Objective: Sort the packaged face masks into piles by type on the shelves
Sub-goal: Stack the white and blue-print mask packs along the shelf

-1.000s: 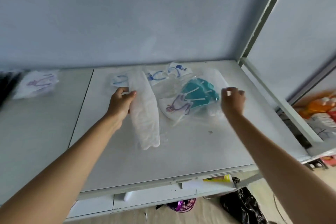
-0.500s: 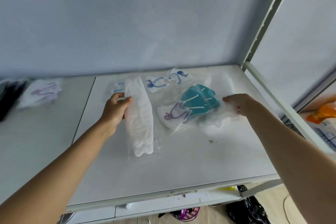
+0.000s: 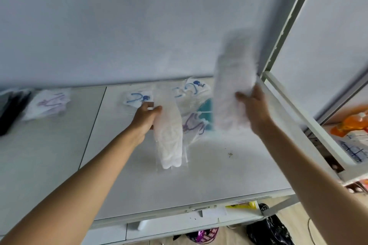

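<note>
My left hand [image 3: 146,118] grips the top of a long white packaged mask [image 3: 169,135] that hangs down to the white shelf [image 3: 219,175]. My right hand [image 3: 253,108] holds a second white packaged mask [image 3: 232,85] upright above the shelf, blurred by motion. Behind them lies a loose heap: a mask with blue straps [image 3: 137,99], another blue-strapped one [image 3: 194,85], a purple-strapped mask [image 3: 192,125] and a teal mask [image 3: 207,113], partly hidden by the raised pack.
On the left shelf panel sits a pile of purple-strapped masks [image 3: 47,103], with black masks [image 3: 10,109] at the far left edge. A white upright post [image 3: 284,26] and a side rail [image 3: 298,109] bound the shelf on the right. Orange bottles [image 3: 350,123] stand beyond.
My right hand has taken a white packaged mask from the heap's right side and lifted it upright. My left hand has kept its hold on the other white mask.
</note>
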`<state>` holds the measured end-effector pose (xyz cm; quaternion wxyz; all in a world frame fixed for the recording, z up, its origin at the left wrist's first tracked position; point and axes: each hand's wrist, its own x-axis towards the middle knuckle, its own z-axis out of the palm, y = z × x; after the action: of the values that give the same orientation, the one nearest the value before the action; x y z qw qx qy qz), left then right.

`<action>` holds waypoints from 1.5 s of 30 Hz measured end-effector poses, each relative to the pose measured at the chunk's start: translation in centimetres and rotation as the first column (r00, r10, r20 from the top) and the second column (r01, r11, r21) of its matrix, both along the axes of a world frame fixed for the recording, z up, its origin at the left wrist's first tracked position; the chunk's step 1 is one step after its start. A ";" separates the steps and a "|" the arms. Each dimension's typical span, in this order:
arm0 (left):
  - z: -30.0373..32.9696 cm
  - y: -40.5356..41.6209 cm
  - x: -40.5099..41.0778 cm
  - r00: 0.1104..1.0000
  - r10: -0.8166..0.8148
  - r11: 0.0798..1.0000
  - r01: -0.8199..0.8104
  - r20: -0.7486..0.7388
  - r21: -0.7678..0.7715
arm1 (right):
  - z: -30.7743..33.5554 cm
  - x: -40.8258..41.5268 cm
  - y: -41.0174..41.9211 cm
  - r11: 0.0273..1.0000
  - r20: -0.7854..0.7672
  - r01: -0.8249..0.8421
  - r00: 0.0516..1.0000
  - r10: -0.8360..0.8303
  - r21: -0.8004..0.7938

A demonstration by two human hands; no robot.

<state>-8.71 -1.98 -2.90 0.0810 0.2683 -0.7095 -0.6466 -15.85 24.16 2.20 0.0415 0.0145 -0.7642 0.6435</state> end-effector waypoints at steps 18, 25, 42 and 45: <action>2.5 1.5 -1.9 0.988 -0.152 0.950 0.135 0.039 0.282 | -3.7 3.5 -9.2 0.861 0.284 -0.508 0.830 0.480 0.031; 1.4 0.8 -1.4 0.998 0.051 0.971 -0.039 -0.045 0.237 | -4.0 -1.2 -6.4 0.918 0.180 -0.305 0.947 0.265 0.253; 2.3 -4.2 2.9 0.996 0.088 0.995 -0.089 0.016 0.037 | -8.1 -9.2 2.8 0.855 0.427 0.065 0.845 -0.321 0.514; 2.5 -5.7 3.6 0.995 0.068 0.998 -0.069 0.069 0.008 | -4.1 -7.5 2.7 0.747 0.090 0.293 0.901 -0.425 0.597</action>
<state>-5.13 -7.65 -0.37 0.0771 0.3149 -0.6988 -0.6376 -23.38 26.91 -1.94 0.0742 -0.1933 -0.9086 0.3628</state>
